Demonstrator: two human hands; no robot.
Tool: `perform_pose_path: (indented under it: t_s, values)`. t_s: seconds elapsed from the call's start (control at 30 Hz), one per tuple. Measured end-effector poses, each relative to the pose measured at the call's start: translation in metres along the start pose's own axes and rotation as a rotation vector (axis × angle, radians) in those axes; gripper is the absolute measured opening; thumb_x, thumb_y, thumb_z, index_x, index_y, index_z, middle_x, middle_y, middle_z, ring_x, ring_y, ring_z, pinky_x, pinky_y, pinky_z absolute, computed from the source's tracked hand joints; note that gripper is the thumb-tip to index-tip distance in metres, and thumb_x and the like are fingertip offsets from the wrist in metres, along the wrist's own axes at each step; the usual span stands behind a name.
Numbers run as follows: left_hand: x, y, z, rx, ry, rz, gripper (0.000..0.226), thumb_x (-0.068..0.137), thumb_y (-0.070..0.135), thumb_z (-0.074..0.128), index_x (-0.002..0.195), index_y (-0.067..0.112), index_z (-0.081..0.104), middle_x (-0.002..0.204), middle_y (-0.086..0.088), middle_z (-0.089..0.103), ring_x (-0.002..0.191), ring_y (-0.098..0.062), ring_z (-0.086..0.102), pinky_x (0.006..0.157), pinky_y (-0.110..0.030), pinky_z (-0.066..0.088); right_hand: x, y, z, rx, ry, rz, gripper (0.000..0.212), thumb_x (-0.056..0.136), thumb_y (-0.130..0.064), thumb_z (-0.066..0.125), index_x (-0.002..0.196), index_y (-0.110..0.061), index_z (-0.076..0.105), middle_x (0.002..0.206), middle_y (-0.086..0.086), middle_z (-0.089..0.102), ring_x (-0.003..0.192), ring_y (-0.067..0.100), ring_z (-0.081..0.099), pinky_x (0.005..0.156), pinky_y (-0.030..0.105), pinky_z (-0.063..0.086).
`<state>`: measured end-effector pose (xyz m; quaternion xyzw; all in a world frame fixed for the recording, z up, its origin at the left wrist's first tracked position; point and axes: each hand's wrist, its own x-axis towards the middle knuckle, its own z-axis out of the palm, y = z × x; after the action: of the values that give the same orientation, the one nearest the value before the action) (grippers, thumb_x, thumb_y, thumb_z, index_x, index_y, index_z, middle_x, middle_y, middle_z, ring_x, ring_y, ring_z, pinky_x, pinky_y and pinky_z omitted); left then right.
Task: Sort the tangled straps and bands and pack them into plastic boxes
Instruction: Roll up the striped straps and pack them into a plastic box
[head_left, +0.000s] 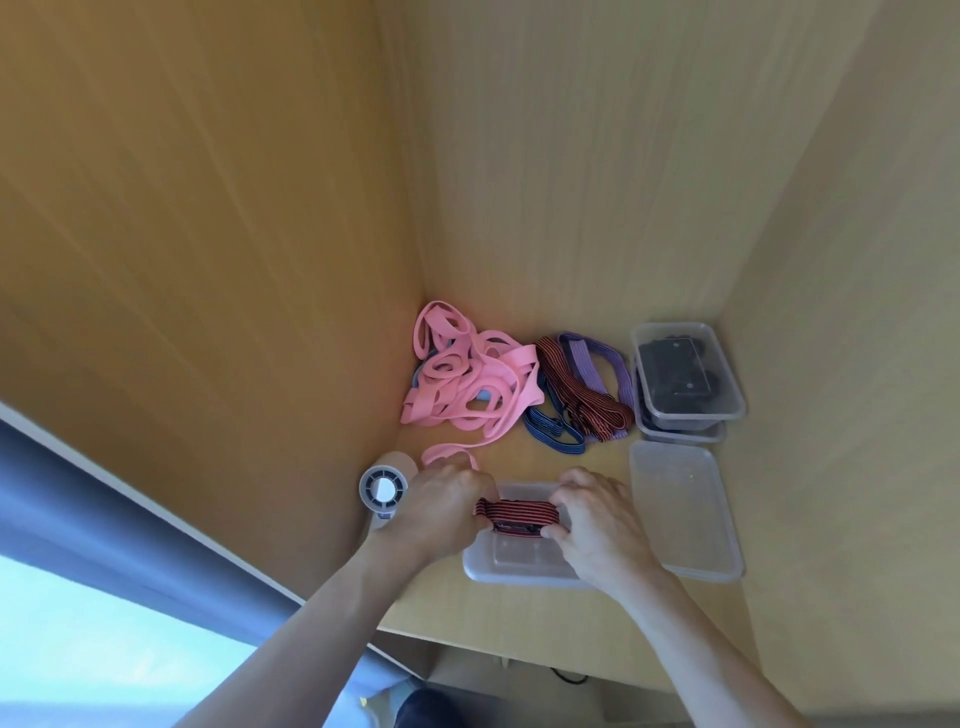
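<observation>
Grips: left grip (447, 506) and right grip (597, 519) each curl round an end of the folded red-black band (519, 512), held over the open box (498, 569).
Around: lid (685, 514) to the right; pink tangle (467, 379), striped straps (576, 400) and filled boxes (685, 374) behind; fan (383, 488) to the left.
Surface: wooden table (519, 613) in a panelled corner.

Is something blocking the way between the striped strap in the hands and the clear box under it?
Nothing visible. The left hand and right hand hold the strap right over the open box.
</observation>
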<state>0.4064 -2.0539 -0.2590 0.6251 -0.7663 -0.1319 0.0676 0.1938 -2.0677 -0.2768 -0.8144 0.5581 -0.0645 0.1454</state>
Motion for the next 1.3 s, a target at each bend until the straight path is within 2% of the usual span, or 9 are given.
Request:
perform_pose_path:
  t_s: [0.13, 0.3, 0.5, 0.6, 0.67, 0.77, 1.03, 1.17, 1.3]
  values:
    - [0.001, -0.002, 0.012, 0.034, -0.002, 0.025, 0.030, 0.084, 0.035, 0.075, 0.114, 0.034, 0.072, 0.118, 0.006, 0.063, 0.121, -0.019, 0.050, 0.102, -0.032, 0.037, 0.003, 0.002, 0.005, -0.024, 0.010, -0.027, 0.033, 0.089, -0.043, 0.071, 0.115, -0.022, 0.070, 0.120, -0.012, 0.053, 0.112, 0.014, 0.052, 0.101, 0.031, 0.037]
    - [-0.002, -0.001, 0.015, -0.052, 0.017, -0.013, 0.024, 0.084, 0.024, 0.075, 0.107, 0.026, 0.073, 0.107, 0.005, 0.065, 0.102, -0.021, 0.059, 0.078, -0.035, 0.050, 0.002, 0.004, 0.011, -0.006, 0.048, -0.030, 0.033, 0.088, -0.041, 0.073, 0.111, -0.017, 0.073, 0.122, -0.008, 0.057, 0.113, 0.016, 0.053, 0.102, 0.029, 0.038]
    - [-0.002, -0.003, 0.019, -0.082, 0.012, -0.006, 0.021, 0.084, 0.020, 0.077, 0.104, 0.018, 0.073, 0.122, 0.009, 0.046, 0.097, -0.018, 0.056, 0.077, -0.041, 0.053, 0.000, 0.001, 0.008, 0.057, 0.068, -0.019, 0.035, 0.082, -0.033, 0.082, 0.109, -0.013, 0.072, 0.115, -0.003, 0.067, 0.109, 0.019, 0.061, 0.099, 0.029, 0.043]
    - [0.000, -0.003, 0.018, -0.089, -0.019, -0.017, 0.023, 0.085, 0.020, 0.076, 0.108, 0.019, 0.073, 0.143, 0.009, 0.047, 0.120, -0.019, 0.053, 0.089, -0.034, 0.051, -0.004, 0.000, 0.007, 0.153, 0.124, -0.004, 0.047, 0.076, -0.024, 0.087, 0.113, -0.016, 0.059, 0.101, 0.000, 0.067, 0.097, 0.022, 0.062, 0.087, 0.031, 0.047]
    - [0.004, -0.002, 0.016, -0.057, -0.063, -0.024, 0.023, 0.085, 0.020, 0.075, 0.108, 0.018, 0.072, 0.132, 0.003, 0.059, 0.123, -0.022, 0.050, 0.092, -0.037, 0.050, -0.003, 0.000, 0.006, 0.145, 0.115, -0.027, 0.053, 0.079, -0.025, 0.085, 0.123, -0.018, 0.056, 0.110, -0.002, 0.066, 0.105, 0.021, 0.060, 0.094, 0.032, 0.046]
    - [0.008, 0.001, 0.012, -0.011, -0.078, -0.031, 0.018, 0.084, 0.020, 0.073, 0.102, 0.018, 0.069, 0.112, 0.000, 0.065, 0.114, -0.023, 0.053, 0.085, -0.039, 0.052, 0.004, 0.003, 0.003, 0.099, 0.059, -0.053, 0.050, 0.086, -0.031, 0.078, 0.131, -0.022, 0.057, 0.125, -0.007, 0.062, 0.118, 0.017, 0.054, 0.103, 0.030, 0.039]
    - [0.010, 0.003, 0.011, -0.073, -0.064, -0.066, 0.025, 0.080, 0.016, 0.074, 0.102, 0.022, 0.065, 0.105, 0.001, 0.066, 0.104, -0.022, 0.057, 0.078, -0.038, 0.052, 0.019, 0.007, -0.005, 0.120, -0.032, -0.003, 0.039, 0.084, -0.030, 0.080, 0.118, -0.019, 0.064, 0.115, -0.005, 0.064, 0.108, 0.017, 0.058, 0.094, 0.032, 0.046]
    - [0.017, 0.000, 0.005, -0.089, -0.108, -0.063, 0.032, 0.077, 0.017, 0.079, 0.098, 0.027, 0.057, 0.097, 0.004, 0.063, 0.094, -0.023, 0.058, 0.065, -0.031, 0.045, 0.021, 0.012, -0.010, 0.163, -0.064, 0.002, 0.038, 0.082, -0.034, 0.082, 0.114, -0.023, 0.065, 0.113, -0.009, 0.064, 0.106, 0.014, 0.058, 0.085, 0.026, 0.043]
    - [0.021, 0.001, -0.004, -0.075, -0.130, -0.055, 0.039, 0.075, 0.016, 0.081, 0.091, 0.029, 0.048, 0.083, 0.010, 0.051, 0.088, -0.021, 0.048, 0.067, -0.034, 0.051, 0.017, 0.014, -0.007, 0.174, -0.062, -0.028, 0.044, 0.084, -0.036, 0.080, 0.121, -0.025, 0.060, 0.122, -0.011, 0.059, 0.115, 0.010, 0.054, 0.095, 0.024, 0.042]
